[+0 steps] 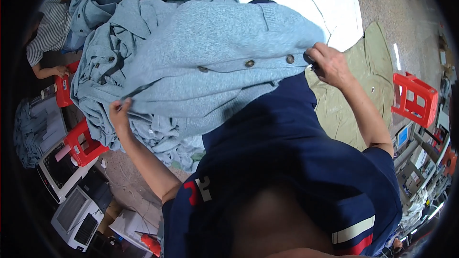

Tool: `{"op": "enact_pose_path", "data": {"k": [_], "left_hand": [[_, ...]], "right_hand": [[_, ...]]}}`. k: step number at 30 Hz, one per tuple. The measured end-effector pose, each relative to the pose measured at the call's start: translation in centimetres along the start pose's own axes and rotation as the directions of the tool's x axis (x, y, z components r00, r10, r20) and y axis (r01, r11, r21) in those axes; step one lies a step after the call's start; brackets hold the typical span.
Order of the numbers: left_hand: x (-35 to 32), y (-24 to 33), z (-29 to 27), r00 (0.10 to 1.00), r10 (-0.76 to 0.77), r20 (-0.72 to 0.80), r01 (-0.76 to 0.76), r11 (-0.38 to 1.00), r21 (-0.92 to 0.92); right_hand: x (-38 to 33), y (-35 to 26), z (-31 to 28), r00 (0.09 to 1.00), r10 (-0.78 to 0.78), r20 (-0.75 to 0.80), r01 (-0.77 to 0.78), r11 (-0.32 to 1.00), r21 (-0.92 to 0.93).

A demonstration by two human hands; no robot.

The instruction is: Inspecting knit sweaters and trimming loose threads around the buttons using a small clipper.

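A light grey-blue knitted cardigan [205, 33] is stretched out in front of me, its row of brown buttons running crosswise. At the left end, my left hand [118, 115] pinches the cardigan's edge between thumb and fingers. My right hand [330, 64] is closed on the other end of the button band, just past the last clear button [289, 59]. Something dark and a small pale tip show at those fingers; what they are is too small to tell. A heap of similar grey-blue knitwear [107, 52] lies under and beyond the cardigan.
A white sheet [344, 5] and an olive cloth [339, 114] spread to the right. Red plastic stools stand at the right [415, 99] and left [83, 143]. Another person in a striped top [50, 31] handles knitwear at the far left. Pale machines [79, 217] stand at the lower left.
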State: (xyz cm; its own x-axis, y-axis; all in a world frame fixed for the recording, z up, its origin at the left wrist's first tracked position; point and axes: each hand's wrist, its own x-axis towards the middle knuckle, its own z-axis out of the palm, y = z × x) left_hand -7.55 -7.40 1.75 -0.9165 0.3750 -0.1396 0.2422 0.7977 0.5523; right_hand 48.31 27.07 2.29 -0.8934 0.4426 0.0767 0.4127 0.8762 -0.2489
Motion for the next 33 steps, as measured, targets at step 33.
{"op": "enact_pose_path", "data": {"k": [33], "left_hand": [[-19.5, 21.6, 20.3, 0.543, 0.172, 0.822, 0.784, 0.248, -0.570]], "right_hand": [[-4.1, -3.0, 9.5, 0.480, 0.564, 0.672, 0.096, -0.795, 0.599]]}}
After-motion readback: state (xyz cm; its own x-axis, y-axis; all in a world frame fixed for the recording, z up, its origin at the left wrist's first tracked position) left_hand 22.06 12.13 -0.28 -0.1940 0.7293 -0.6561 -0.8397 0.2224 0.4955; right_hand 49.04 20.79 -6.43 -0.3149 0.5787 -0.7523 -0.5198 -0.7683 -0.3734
